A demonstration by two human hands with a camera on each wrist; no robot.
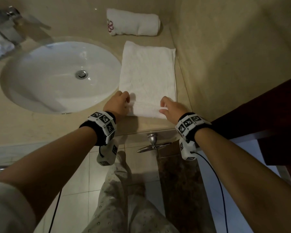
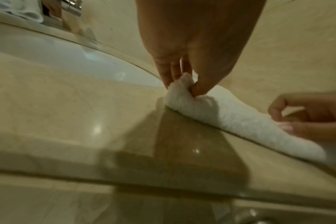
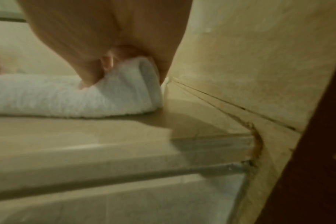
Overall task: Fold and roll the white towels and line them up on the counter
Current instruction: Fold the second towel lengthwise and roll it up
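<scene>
Examining the counter [image 1: 40, 128], we find a folded white towel [image 1: 148, 71] lying flat between the sink [image 1: 20, 91] and the side wall [image 1: 225, 47], its near edge turned up into the first part of a roll. Our left hand [image 1: 118, 103] pinches the near left corner between thumb and fingers; our right hand [image 1: 170, 109] is curled round the near right end, thumb pressing into the pile. A finished rolled towel [image 1: 133, 22], bearing a pink embroidered mark, lies well apart at the back of the counter.

We judge the rolling to be only just begun. Risks noted: uneven pressure between the two hands would send the roll off at an angle, leaving a cone, not a cylinder. A loose first turn would give a slack roll liable to unwind once released. The right end sits just beside the wall, which could crowd that hand and drag the layers out of line.
</scene>
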